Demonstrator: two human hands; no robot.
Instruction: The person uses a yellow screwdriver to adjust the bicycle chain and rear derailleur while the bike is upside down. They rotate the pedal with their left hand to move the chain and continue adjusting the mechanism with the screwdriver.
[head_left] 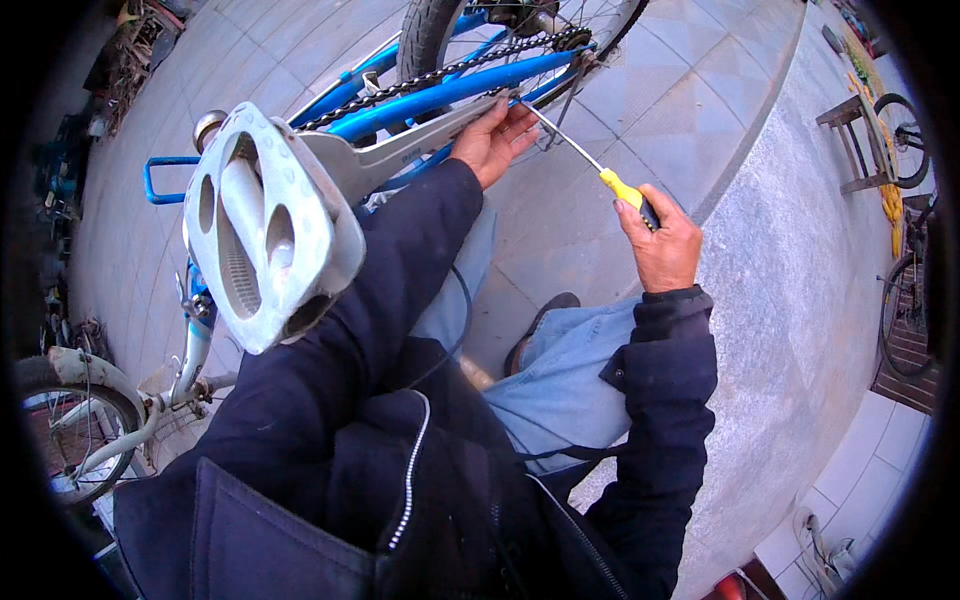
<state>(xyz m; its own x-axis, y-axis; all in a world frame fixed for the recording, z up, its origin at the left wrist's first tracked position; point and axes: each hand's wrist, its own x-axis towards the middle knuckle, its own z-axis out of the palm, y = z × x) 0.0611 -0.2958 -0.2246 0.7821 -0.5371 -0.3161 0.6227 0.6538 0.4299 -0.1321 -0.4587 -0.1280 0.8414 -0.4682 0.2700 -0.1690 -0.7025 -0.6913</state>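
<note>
A bicycle with a blue frame (440,95) lies before me, its wheel (425,45) at the top of the view. My left hand (493,143) is closed around the far end of a pale chain guard (400,147), palm partly turned up. In my right hand (665,245) is a screwdriver (622,188) with a yellow and black handle, fingers wrapped around the grip. Its thin shaft slants up to the left, and the tip reaches the guard's end by my left fingertips. Whatever the tip touches is too small to make out.
A large grey pedal (243,200) juts up close over my left forearm. The black chain (450,72) runs along the blue tube. Another bicycle's wheel (125,440) stands at lower left. A wooden stool (860,140) and more bicycle wheels are at far right.
</note>
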